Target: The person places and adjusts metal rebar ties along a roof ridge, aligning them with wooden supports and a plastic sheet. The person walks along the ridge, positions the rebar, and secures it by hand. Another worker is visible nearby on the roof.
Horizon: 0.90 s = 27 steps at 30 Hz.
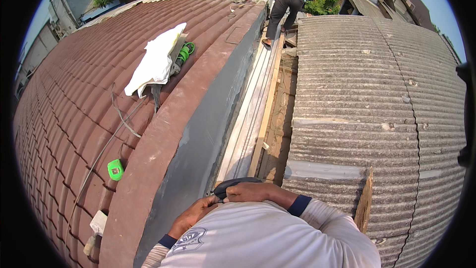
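Both hands are drawn in at my waist, in front of a light long-sleeved shirt with dark cuffs. My left hand [195,215] has its fingers curled at the edge of a black, padded, pouch-like thing [239,182]. From the other side my right hand [249,192] closes on the same black thing, its fingertips meeting the left hand's. Fingers and shirt partly hide what they grip. Just beyond lie long pale metal strips [248,119] in the gap between two roofs, with a wooden batten [268,106] along their right side.
Red tiled roof slopes left behind a painted wall [193,154]; corrugated sheets [357,94] cover the right. On the tiles lie a white sack [157,62], a green cord [186,52] and a green tape measure [115,169]. A person [288,5] bends over at the far end.
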### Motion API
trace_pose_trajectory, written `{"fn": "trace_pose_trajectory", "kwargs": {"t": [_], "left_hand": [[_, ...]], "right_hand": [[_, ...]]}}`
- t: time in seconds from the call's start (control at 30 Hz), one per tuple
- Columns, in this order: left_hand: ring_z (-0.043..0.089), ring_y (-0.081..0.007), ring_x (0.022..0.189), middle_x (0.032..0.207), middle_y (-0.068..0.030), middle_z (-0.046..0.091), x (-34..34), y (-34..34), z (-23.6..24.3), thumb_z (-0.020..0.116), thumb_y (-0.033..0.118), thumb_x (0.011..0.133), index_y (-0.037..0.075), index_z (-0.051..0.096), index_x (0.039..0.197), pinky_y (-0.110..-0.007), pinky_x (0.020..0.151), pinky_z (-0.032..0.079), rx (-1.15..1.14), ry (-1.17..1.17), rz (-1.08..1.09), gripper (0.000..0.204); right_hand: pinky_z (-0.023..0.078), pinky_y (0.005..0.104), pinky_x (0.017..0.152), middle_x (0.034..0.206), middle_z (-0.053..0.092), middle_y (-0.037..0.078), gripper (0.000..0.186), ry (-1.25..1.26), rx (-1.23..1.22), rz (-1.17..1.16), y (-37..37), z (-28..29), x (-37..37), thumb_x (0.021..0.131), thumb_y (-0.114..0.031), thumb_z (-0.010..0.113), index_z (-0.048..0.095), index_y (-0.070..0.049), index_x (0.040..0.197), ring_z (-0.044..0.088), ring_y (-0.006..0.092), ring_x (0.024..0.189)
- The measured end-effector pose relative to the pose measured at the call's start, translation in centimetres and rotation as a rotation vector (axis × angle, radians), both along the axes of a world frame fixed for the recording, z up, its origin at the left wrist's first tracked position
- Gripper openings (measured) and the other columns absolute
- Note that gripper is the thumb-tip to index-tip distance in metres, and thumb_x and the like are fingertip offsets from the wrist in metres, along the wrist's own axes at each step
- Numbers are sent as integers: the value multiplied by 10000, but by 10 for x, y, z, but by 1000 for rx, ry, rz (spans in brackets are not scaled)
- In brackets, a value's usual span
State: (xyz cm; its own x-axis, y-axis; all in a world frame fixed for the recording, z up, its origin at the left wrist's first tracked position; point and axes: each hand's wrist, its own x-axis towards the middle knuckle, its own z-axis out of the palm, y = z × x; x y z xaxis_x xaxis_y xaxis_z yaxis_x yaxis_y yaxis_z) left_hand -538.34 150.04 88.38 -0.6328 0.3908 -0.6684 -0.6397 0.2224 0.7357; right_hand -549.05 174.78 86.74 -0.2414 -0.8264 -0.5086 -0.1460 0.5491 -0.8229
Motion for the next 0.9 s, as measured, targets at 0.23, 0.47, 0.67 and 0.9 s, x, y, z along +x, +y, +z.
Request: {"fn": "trace_pose_trajectory", "kwargs": {"t": [0.23,0.47,0.67,0.9], "left_hand": [[543,-48,902,948,52,618,-6,-5,-25,619,258,1120,37,690,1108,-245,823,479,157,52,153,232],[552,-53,923,965,45,622,-10,-7,-30,632,264,1119,43,677,1101,-237,833,475,124,153,166,226],[555,-59,930,976,24,632,14,-5,-65,620,246,1128,36,668,1089,-243,849,472,128,207,310,219],[556,-62,929,969,21,629,24,-8,-102,616,237,1130,38,662,1091,-246,855,469,145,289,339,208]], "right_hand": [[500,388,940,1073,702,142,327,-31,-103,-53,-3,0,-16,1050,-314,592,677,-21,1168,664,277,1035],[493,387,944,1077,688,117,287,-30,-203,-36,-11,3,-25,1052,-286,602,671,-32,1168,655,255,1033],[486,390,916,1021,656,117,264,-36,-224,-25,-15,-4,-24,1048,-266,616,654,-14,1118,635,240,985],[486,385,894,986,662,122,250,-130,-333,-143,-15,-13,-11,1035,-244,635,650,0,1088,634,223,965]]}}
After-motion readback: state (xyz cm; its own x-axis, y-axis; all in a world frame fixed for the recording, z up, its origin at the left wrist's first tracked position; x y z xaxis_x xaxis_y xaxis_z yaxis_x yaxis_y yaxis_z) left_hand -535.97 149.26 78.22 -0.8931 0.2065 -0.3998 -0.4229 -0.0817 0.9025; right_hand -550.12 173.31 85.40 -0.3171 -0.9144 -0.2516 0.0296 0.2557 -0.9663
